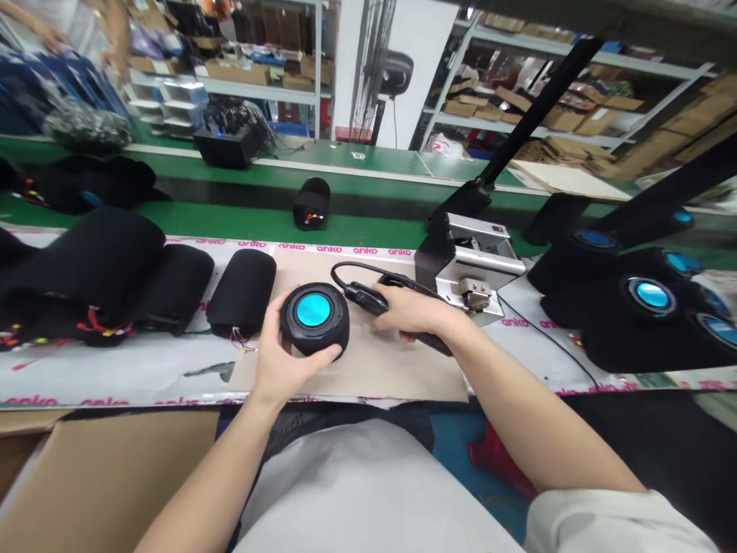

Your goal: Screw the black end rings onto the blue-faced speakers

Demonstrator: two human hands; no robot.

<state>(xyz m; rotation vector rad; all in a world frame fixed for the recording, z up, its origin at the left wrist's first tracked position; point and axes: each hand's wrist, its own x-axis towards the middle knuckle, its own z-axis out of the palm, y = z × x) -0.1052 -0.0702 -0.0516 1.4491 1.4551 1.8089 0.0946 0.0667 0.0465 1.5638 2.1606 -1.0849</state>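
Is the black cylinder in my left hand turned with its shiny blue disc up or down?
Up: the shiny, round blue disc is fully visible from above, atop the black cylinder in your left hand.

Black speaker (316, 338) with bright-blue disc (313, 309), pink-lettered white sheet (143, 372), green surface (247, 224)

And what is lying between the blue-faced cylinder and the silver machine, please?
In the head view, the right hand, gripping a black corded tool, is between the blue-faced cylinder and the silver machine, over the brown sheet.
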